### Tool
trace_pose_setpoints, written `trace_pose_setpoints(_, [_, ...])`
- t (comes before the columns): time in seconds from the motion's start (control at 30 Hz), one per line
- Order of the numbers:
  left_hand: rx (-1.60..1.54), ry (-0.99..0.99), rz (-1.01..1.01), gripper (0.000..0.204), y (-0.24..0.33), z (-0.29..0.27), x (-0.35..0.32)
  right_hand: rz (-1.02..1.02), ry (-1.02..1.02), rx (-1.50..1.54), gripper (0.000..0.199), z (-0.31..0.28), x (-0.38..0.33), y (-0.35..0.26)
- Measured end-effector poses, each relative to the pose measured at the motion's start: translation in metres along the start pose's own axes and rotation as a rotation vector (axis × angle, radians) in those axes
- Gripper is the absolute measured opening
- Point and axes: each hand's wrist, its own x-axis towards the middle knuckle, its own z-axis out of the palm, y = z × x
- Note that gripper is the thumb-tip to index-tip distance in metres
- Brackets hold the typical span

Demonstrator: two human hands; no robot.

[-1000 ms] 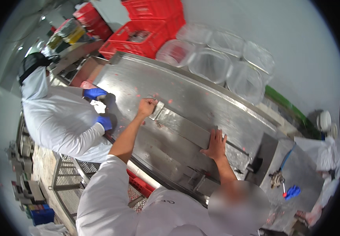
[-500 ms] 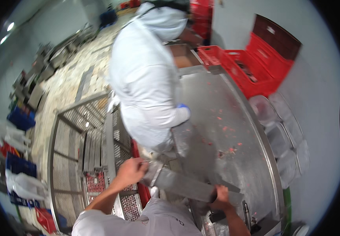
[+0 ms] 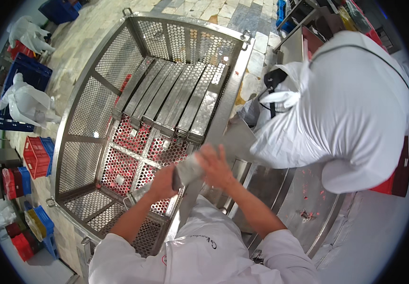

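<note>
Metal mould (image 3: pixel 188 171) blurred, its ends hidden btwn hands: left hand (image 3: pixel 162 182) grips near end, right hand (image 3: pixel 216 165) clamps far end, above perforated cage (image 3: pixel 95 102).

A co-worker in white coat and hood (image 3: pixel 356 104) fills the upper right of the frame, bent over a steel tabletop (image 3: pixel 303 199) flecked with red scraps. Pale tiled floor (image 3: pixel 86 42) runs across the top. Down the left edge — blue crates (image 3: pixel 22 78), a red crate (image 3: pixel 36 156) and white garments (image 3: pixel 24 102) draped over them. At lower left, more small red and blue crates (image 3: pixel 31 232).
</note>
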Motion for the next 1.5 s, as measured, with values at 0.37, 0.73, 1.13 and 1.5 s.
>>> trace_pose_setpoints(0.37, [-0.325, 0.18, -0.423, 0.118, -0.348, -0.052, 0.322, 0.569, -0.14, -0.048, 0.082, 0.1, 0.107, 0.109])
trace_pose_setpoints(0.73, [0.059, 0.065, -0.556, 0.11, -0.455, 0.04, 0.621, 0.553, -0.163, -0.021, 0.072, 0.108, 0.12, 0.122])
trace_pose_setpoints(1.13, [-1.073, 0.706, -0.019, 0.036, -0.122, 0.067, 0.337, 0.504, -0.055, 0.101, 0.069, 0.09, 0.096, 0.117])
trace_pose_setpoints(1.5, [-0.727, -0.416, 0.704, 0.021, 0.405, 0.205, -0.001, 0.681, 0.398, 0.738, 0.039, 0.096, -0.291, -0.065])
